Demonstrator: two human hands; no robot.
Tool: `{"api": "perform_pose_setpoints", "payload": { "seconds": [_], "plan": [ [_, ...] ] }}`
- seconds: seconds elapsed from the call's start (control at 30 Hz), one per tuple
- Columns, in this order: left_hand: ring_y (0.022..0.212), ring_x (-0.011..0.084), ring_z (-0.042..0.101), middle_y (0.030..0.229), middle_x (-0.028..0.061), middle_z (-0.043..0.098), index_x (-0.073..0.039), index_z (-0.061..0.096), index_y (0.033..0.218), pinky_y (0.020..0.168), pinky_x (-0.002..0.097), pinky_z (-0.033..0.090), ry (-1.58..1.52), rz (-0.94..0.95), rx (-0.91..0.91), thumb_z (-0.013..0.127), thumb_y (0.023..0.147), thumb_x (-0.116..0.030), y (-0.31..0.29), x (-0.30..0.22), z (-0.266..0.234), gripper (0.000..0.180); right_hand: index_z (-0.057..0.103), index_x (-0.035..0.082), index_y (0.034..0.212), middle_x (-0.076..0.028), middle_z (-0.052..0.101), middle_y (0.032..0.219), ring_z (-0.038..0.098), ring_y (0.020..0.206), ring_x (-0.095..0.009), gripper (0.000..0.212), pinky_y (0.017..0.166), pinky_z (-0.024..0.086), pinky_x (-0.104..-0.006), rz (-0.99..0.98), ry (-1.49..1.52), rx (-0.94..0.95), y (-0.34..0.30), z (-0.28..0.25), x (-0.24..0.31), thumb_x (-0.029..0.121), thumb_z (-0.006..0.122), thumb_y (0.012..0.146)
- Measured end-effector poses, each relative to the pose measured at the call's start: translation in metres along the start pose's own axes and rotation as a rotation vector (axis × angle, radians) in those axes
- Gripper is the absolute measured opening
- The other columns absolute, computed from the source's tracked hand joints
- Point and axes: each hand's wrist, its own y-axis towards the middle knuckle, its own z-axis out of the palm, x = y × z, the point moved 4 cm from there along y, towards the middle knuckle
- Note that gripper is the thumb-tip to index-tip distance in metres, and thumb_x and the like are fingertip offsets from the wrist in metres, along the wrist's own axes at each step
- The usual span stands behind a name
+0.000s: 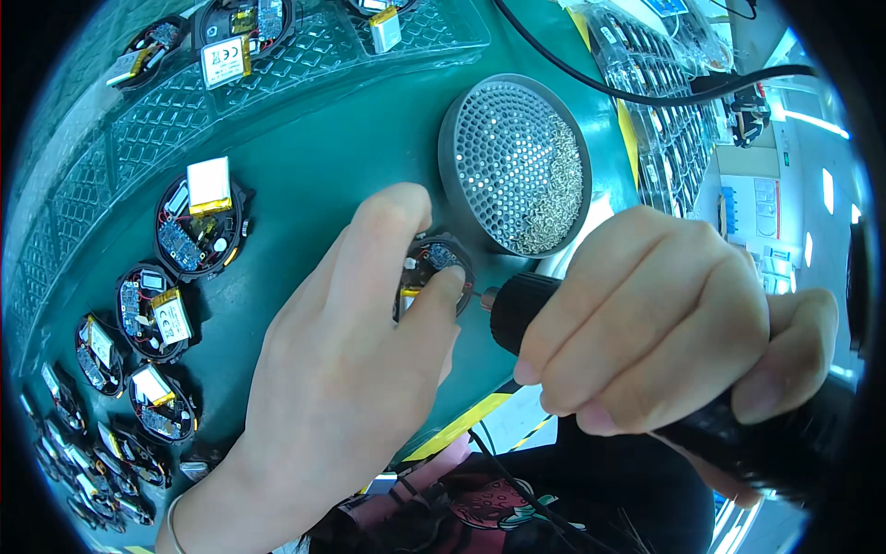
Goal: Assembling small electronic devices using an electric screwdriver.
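My left hand (pixel 341 342) is closed around a small round black device housing (pixel 441 251) on the green mat, its fingers pressing on the rim and the inside. A blue circuit board and a bit of yellow tape show in it; the rest is hidden by my fingers. In my right hand (pixel 655 323) is a black electric screwdriver (pixel 519 309), held nearly level in a full grip. Its thin bit points left at the housing's right edge; whether they touch, I cannot tell. Just beyond, a round grey screw tray (pixel 448 152) has a perforated plate with small silver screws heaped on its right.
Similar open housings (pixel 189 235) with circuit boards and silver batteries line the left side, crowding at the lower left. Clear plastic trays (pixel 286 78) lie at the back left, holding more housings. A black cable (pixel 637 95) crosses the upper right, near packed trays (pixel 646 138).
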Motion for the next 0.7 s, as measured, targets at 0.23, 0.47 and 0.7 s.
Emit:
{"api": "perform_pose_setpoints", "payload": {
  "seconds": [0.23,0.47,0.7],
  "plan": [
    [0.101,0.0316,0.059,0.116,0.0161,0.047,-0.004,0.065,0.091,0.081,0.0382,0.052,0.166,0.238,-0.062,0.072,0.058,0.005,-0.003,-0.006,-0.003,0.035,0.039,-0.003,0.118,-0.009,0.056,0.085,0.06,0.049,-0.015,0.074,0.042,0.054,-0.0286,-0.073,-0.082,-0.236,-0.008,-0.031,0.003,0.062,0.055,0.085],
    [0.11,0.0346,0.056,0.123,0.0198,0.043,-0.003,0.057,0.09,0.086,0.0391,0.054,0.19,0.221,-0.016,0.075,0.061,0.004,-0.007,-0.007,-0.001,0.035,0.042,0.005,0.132,-0.011,0.057,0.097,0.062,0.073,-0.024,0.093,0.063,0.053,-0.0393,0.035,-0.223,-0.241,-0.018,-0.046,0.008,0.077,0.053,0.075],
    [0.112,0.0335,0.053,0.125,0.0204,0.042,-0.001,0.055,0.089,0.088,0.0388,0.054,0.171,0.232,-0.042,0.08,0.062,-0.002,-0.005,-0.006,-0.001,0.036,0.042,0.006,0.133,-0.011,0.056,0.099,0.063,0.071,-0.025,0.1,0.063,0.053,-0.0396,0.062,-0.258,-0.148,-0.017,-0.054,0.007,0.083,0.052,0.07]
  ]
}}
